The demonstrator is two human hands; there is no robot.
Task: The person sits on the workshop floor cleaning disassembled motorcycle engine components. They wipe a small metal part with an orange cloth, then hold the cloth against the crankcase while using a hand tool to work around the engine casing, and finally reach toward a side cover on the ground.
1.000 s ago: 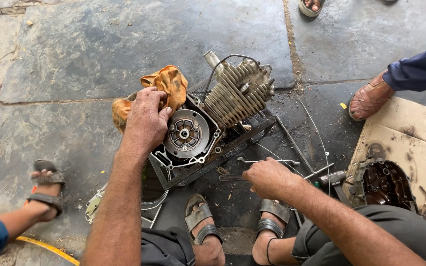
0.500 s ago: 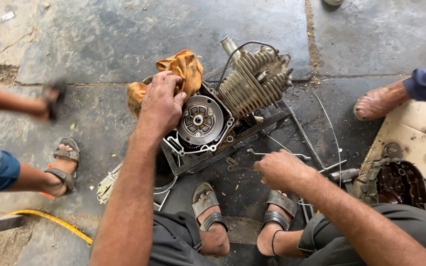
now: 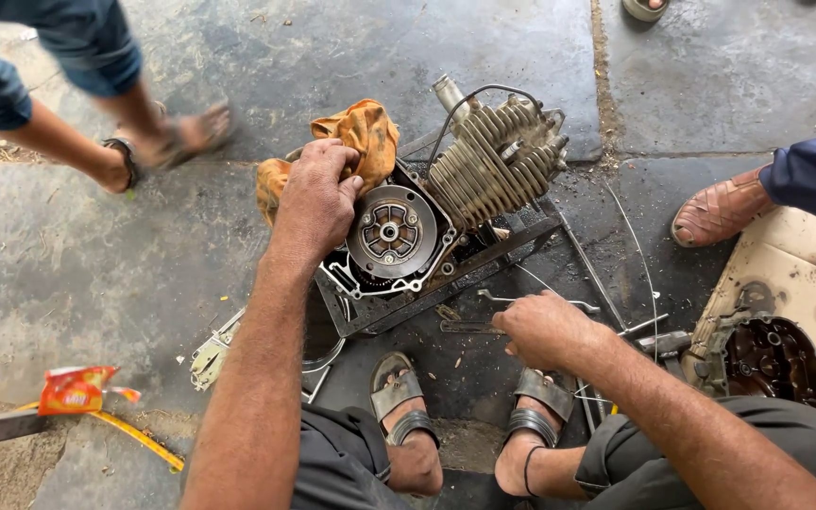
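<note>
Orange rag (image 3: 356, 132) under left hand (image 3: 318, 198) grip, right hand (image 3: 540, 326) fisted

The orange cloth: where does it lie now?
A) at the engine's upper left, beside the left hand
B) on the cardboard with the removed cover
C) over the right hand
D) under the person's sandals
A: the orange cloth sits bunched at the engine edge, touching the left hand.
</note>
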